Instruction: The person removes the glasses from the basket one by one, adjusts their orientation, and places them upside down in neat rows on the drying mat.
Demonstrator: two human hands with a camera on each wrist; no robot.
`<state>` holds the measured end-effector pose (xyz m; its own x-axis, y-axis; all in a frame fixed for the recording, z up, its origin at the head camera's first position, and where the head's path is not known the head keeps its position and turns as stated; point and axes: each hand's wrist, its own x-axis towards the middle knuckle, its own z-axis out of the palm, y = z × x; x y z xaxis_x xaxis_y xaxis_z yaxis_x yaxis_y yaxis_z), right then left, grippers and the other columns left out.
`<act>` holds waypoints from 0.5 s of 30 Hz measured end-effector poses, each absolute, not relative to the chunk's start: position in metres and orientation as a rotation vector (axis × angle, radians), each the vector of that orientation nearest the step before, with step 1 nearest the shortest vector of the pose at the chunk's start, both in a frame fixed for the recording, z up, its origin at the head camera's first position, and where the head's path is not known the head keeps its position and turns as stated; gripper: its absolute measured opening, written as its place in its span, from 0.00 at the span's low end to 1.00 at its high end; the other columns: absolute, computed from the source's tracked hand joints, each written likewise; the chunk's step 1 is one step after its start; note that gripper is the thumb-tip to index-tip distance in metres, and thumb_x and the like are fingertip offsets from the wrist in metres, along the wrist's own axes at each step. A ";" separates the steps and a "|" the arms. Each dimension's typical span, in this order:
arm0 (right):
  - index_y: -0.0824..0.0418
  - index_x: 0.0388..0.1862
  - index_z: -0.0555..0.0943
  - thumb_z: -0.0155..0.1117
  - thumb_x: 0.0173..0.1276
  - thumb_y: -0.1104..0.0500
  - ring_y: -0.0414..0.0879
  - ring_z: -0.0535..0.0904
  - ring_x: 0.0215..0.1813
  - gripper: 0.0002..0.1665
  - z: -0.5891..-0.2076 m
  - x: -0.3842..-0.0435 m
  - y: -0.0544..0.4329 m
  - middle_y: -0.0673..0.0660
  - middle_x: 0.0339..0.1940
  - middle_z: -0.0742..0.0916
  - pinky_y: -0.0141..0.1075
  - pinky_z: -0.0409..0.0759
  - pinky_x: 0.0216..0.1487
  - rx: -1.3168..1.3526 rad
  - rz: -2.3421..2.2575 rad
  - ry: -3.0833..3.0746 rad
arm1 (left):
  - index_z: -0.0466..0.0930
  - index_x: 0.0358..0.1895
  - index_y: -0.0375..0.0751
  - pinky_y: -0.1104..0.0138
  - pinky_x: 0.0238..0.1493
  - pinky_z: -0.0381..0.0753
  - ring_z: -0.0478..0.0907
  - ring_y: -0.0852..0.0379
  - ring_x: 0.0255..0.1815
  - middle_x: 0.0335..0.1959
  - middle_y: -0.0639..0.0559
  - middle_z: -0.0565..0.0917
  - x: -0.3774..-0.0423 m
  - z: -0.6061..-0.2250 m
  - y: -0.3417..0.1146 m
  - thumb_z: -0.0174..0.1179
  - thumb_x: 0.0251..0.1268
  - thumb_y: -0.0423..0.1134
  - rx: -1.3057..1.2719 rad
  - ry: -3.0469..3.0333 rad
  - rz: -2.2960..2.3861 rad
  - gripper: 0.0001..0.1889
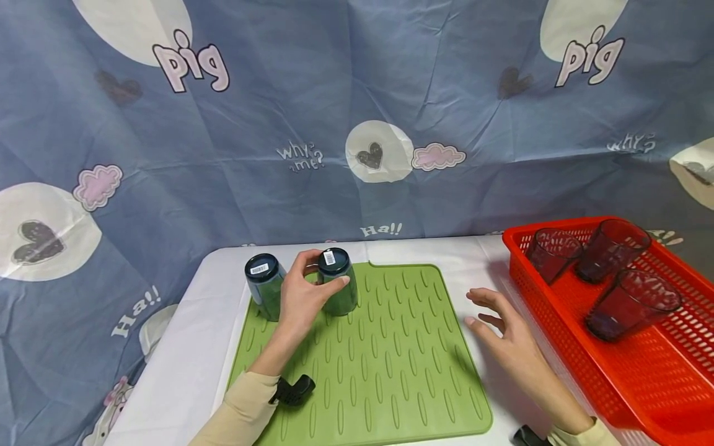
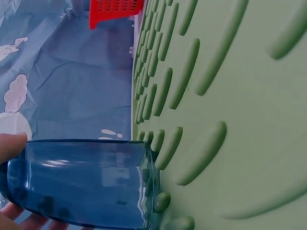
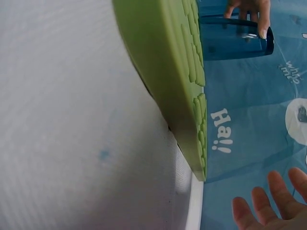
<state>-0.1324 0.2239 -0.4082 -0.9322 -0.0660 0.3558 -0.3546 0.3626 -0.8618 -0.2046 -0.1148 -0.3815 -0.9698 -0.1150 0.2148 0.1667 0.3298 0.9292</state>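
Note:
My left hand (image 1: 304, 297) grips a blue drinking glass (image 1: 339, 294) near its base, thumb on one side and fingers on the other. The glass stands upside down, with a barcode sticker on its upturned base. In the left wrist view the rim of this glass (image 2: 86, 184) meets the green ridged drying mat (image 1: 390, 347). A second upside-down blue glass (image 1: 268, 294) stands to the left, at the mat's far left corner. Past the mat's right edge, my right hand (image 1: 504, 328) hovers over the white table with loosely bent fingers and holds nothing.
A red plastic basket (image 1: 558, 353) sits on the right side of the table. Inside it are three glasses, one (image 1: 553, 254) at the back left, another (image 1: 613, 248) beside it, and a third (image 1: 630, 303) leaning nearer. A blue printed cloth (image 1: 312, 198) hangs behind the table.

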 end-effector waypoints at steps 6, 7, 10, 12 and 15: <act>0.59 0.63 0.73 0.64 0.70 0.65 0.47 0.72 0.62 0.24 -0.408 -0.132 0.223 0.51 0.58 0.79 0.30 0.73 0.60 0.380 1.598 -2.364 | 0.73 0.60 0.48 0.59 0.48 0.80 0.75 0.53 0.54 0.53 0.50 0.78 -0.205 -0.382 -0.115 0.77 0.49 0.42 -0.046 -2.363 -1.674 0.33; 0.59 0.63 0.73 0.64 0.70 0.65 0.47 0.72 0.62 0.24 -0.408 -0.132 0.223 0.51 0.58 0.79 0.30 0.73 0.60 0.382 1.599 -2.364 | 0.73 0.60 0.48 0.59 0.47 0.79 0.75 0.53 0.54 0.53 0.50 0.78 -0.205 -0.382 -0.115 0.77 0.49 0.42 -0.047 -2.361 -1.678 0.33; 0.59 0.63 0.73 0.64 0.69 0.65 0.48 0.72 0.62 0.24 -0.408 -0.132 0.223 0.51 0.59 0.79 0.30 0.73 0.60 0.387 1.595 -2.363 | 0.72 0.60 0.48 0.59 0.47 0.79 0.74 0.53 0.54 0.54 0.49 0.78 -0.205 -0.383 -0.116 0.77 0.49 0.41 -0.053 -2.362 -1.691 0.34; 0.59 0.64 0.73 0.64 0.69 0.66 0.47 0.72 0.62 0.24 -0.408 -0.132 0.223 0.51 0.58 0.79 0.30 0.73 0.60 0.386 1.589 -2.366 | 0.71 0.61 0.48 0.58 0.47 0.78 0.74 0.52 0.54 0.54 0.49 0.77 -0.205 -0.383 -0.116 0.77 0.49 0.41 -0.057 -2.363 -1.706 0.34; 0.60 0.63 0.73 0.64 0.69 0.66 0.47 0.72 0.62 0.24 -0.408 -0.132 0.222 0.51 0.58 0.79 0.30 0.73 0.60 0.383 1.585 -2.368 | 0.70 0.62 0.47 0.58 0.48 0.77 0.73 0.52 0.55 0.55 0.48 0.76 -0.205 -0.384 -0.118 0.77 0.50 0.40 -0.064 -2.366 -1.730 0.34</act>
<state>-0.1316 0.2222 -0.4078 -0.9300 -0.0704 0.3606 -0.3602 0.3681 -0.8572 -0.2047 -0.1175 -0.3836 -0.9771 -0.0880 0.1938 0.1580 0.3105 0.9374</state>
